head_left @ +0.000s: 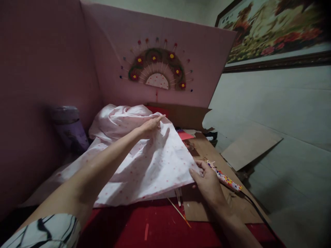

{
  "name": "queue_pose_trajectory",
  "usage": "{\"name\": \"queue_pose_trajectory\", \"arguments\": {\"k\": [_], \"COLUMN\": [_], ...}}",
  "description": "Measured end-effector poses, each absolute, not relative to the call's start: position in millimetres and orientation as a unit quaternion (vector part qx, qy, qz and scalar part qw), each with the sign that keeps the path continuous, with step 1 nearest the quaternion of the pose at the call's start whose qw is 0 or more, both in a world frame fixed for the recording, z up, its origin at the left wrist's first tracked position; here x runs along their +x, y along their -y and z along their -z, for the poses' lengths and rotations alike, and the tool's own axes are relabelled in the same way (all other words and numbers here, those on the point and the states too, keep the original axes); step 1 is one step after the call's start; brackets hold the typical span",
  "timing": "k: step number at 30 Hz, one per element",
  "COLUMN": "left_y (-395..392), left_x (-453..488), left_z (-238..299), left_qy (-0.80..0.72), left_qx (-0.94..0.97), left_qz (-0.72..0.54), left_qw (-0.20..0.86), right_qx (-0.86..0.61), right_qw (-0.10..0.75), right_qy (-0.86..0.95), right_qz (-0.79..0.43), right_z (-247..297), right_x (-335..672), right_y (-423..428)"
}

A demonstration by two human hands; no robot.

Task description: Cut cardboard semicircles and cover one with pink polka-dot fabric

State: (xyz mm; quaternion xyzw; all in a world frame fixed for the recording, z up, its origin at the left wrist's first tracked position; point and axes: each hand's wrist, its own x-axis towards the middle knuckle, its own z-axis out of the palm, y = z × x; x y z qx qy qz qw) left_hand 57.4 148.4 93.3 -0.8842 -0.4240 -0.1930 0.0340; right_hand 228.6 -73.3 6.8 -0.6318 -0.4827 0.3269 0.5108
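Note:
A large white cloth with small pink dots (155,165) spreads over the table, bunched into folds toward the back left. My left hand (152,124) reaches across it and grips its far edge, fingertips pressed together. With thumb and fingers my right hand (205,175) pinches the cloth's right corner, so the fabric is drawn out between both hands. Just beyond my right hand lies a flower-patterned glue gun (224,177) with a black cord. Thin wooden sticks (178,210) poke out below the cloth's near edge.
Brown cardboard (199,206) covers the table's right side over a red surface (124,227). A purple bottle (69,129) stands at left. A fan-shaped flower decoration (157,58) is on the pink board (111,44) behind. Another cardboard piece (252,146) leans right, below a framed picture (279,34).

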Motion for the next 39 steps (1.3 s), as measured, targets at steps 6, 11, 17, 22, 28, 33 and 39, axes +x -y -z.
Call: {"name": "queue_pose_trajectory", "arguments": {"k": [6,11,17,22,28,33,39], "left_y": [-64.8,12.8,59.4,67.8,65.3,60.9,65.1], "left_x": [24.1,-17.9,-55.6,-72.4,-82.2,-98.1,-112.2], "left_z": [-81.1,-73.4,-37.7,-14.8,-18.1,-17.0,-17.3], "left_qy": [0.409,0.392,0.443,0.437,0.493,0.470,0.435], "left_qx": [-0.897,-0.907,-0.892,-0.885,-0.812,-0.805,-0.836], "left_qz": [0.170,0.063,0.017,0.097,0.226,0.240,0.174], "left_qw": [0.017,-0.139,-0.090,-0.127,-0.213,-0.273,-0.286], "right_qx": [-0.650,-0.657,-0.649,-0.622,-0.550,-0.481,-0.421], "right_qw": [0.439,0.396,0.399,0.377,0.258,0.258,0.248], "right_qy": [0.561,0.554,0.507,0.624,0.775,0.831,0.863], "right_qz": [-0.265,-0.324,-0.403,-0.287,-0.174,-0.107,-0.130], "right_z": [-2.9,4.4,1.5,-5.2,-13.9,-11.6,-26.5], "right_x": [244.6,248.9,248.5,253.4,250.7,249.3,252.6], "right_y": [73.0,82.1,93.3,98.5,111.2,114.5,122.3]}}
